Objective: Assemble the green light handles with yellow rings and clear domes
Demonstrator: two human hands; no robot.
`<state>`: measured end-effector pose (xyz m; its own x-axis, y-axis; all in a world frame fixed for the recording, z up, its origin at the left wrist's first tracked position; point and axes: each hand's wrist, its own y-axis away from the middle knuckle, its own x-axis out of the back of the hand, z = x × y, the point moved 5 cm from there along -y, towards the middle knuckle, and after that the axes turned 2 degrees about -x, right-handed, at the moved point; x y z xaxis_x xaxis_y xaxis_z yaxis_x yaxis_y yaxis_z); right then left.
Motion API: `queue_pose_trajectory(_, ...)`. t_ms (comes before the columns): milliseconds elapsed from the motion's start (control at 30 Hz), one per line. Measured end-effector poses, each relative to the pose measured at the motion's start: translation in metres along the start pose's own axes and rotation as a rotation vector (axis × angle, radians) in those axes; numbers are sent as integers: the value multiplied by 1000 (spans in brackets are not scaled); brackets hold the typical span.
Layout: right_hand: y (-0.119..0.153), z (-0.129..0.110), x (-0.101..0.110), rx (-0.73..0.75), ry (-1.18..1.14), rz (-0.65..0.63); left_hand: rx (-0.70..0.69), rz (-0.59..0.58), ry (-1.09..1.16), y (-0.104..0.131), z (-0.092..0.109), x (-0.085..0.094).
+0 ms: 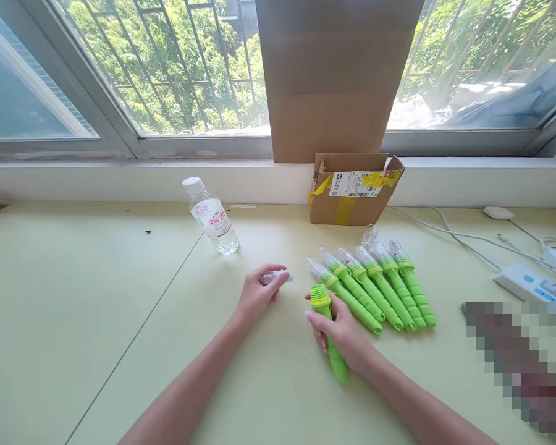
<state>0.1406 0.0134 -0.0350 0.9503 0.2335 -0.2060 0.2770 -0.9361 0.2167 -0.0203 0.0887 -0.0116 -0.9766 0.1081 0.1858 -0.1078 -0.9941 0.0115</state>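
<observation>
In my right hand (336, 324) is a green plastic handle (337, 361) with ridged grips, its yellow-ringed screw-threaded top uncovered and pointing away from me. My left hand (262, 290) pinches a clear plastic cap (285, 276) between thumb and fingers, a short way left of the handle and apart from it. Several similar green handles (373, 290) with clear caps on lie side by side in a row just right of my right hand. Behind that row a loose clear cap (369, 235) rests on the table.
A water bottle (214, 222) stands at the back left. An open cardboard box (345, 207) sits against the wall below the window. To the right are white cables (467, 238), a power strip (521, 281) and a blurred-out object (519, 371) on the pale table (97, 266).
</observation>
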Motion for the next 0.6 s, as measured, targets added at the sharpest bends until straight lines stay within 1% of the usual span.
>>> queue_pose_trajectory(67, 3, -3, -5, 44, 68, -82, 30, 4, 46, 7, -5, 3)
queue_pose_trajectory(133, 6, -5, -10, 95, 148, -149, 51, -10, 118, 8, -9, 3)
queue_pose_trajectory(233, 8, -5, -15, 129, 223, -197, 73, -47, 249, 8, -12, -1)
queue_pose_trajectory(333, 9, -6, -17, 133, 241, -212, 93, -112, 329, 11, -12, -9)
queue_pose_trajectory(467, 8, -6, -17, 119, 230, -190, 132, -225, 420, 19, -8, -20)
queue_pose_trajectory(533, 8, -3, -16, 87, 201, -173, 137, -251, 430, 21, -7, -22)
queue_pose_trajectory(600, 8, 0, -14, 55, 167, -147, 129, -249, 409, 21, -5, -20)
